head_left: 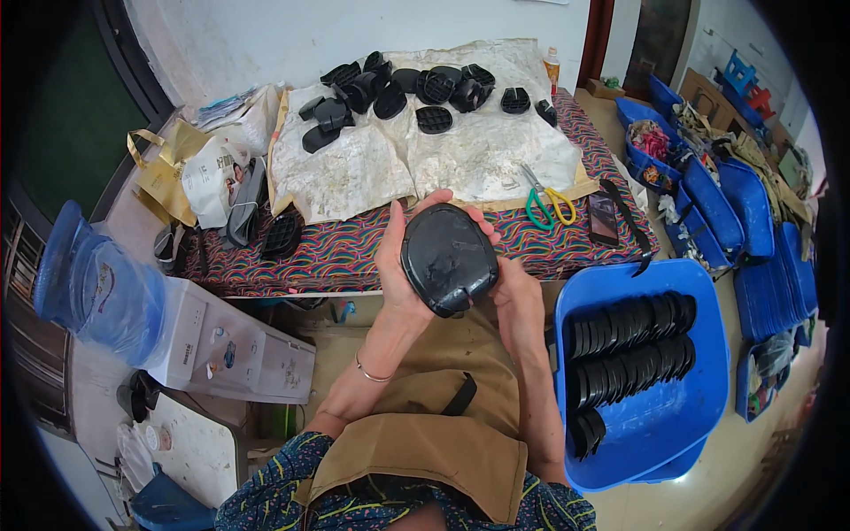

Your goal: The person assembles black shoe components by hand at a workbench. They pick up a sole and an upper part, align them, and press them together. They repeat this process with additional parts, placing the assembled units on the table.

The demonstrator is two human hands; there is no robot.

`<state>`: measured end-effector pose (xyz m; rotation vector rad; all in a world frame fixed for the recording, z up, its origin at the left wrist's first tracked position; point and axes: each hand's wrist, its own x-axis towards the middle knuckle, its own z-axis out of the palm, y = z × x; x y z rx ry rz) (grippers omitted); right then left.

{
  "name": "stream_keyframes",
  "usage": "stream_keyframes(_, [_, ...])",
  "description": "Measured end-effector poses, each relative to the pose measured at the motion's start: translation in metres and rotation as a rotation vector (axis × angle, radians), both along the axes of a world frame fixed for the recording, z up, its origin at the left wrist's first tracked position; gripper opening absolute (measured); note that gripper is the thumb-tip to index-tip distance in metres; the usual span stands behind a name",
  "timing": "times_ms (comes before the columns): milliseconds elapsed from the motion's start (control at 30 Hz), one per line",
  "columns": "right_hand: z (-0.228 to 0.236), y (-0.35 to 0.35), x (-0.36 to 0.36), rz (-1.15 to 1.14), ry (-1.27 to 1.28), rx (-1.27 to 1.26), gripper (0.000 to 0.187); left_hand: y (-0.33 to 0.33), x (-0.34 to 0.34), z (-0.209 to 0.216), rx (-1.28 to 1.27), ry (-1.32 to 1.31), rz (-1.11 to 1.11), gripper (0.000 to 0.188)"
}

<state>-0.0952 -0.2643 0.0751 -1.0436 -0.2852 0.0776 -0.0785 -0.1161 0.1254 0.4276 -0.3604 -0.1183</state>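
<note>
Both hands hold up one glossy black knee-pad shell, rounded and domed, in front of my chest. My left hand cups it from the left, fingers behind its upper edge. On the other side my right hand grips its right and lower right edge. A small notch shows along the shell's bottom rim. Beyond the hands, similar black shells lie in a loose heap on a stained white cloth, some showing a gridded inner face. A pair of scissors with green and yellow handles lies right of the hands.
A blue tub at my right holds rows of stacked black shells. A phone and black strap lie on the patterned table cover. Left stand a water dispenser and bags. More blue tubs line the right.
</note>
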Motion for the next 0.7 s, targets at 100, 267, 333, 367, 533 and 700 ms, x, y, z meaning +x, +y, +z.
stream_keyframes(100, [-0.003, 0.013, -0.007, -0.13, -0.13, -0.119, 0.023, 0.001, 0.002, -0.001, -0.146, 0.052, -0.059, 0.06])
stream_keyframes(267, [-0.002, 0.021, -0.003, -0.12, -0.168, 0.022, 0.019, 0.009, 0.005, 0.0, -0.055, -0.057, -0.09, 0.061])
stream_keyframes(333, [0.007, 0.011, 0.001, -0.026, -0.083, 0.026, 0.025, 0.013, 0.012, -0.001, -0.014, -0.112, -0.101, 0.063])
stream_keyframes(367, [0.012, 0.009, 0.005, 0.002, -0.134, 0.037, 0.026, 0.016, 0.013, 0.001, 0.036, -0.12, -0.076, 0.063])
stream_keyframes(533, [0.032, 0.01, 0.023, 0.009, -0.081, -0.141, 0.035, 0.017, 0.002, 0.003, 0.319, -0.122, 0.076, 0.064])
stream_keyframes(700, [0.018, 0.021, 0.016, -0.013, -0.072, -0.014, 0.045, 0.015, -0.002, 0.009, 0.41, -0.127, 0.09, 0.065])
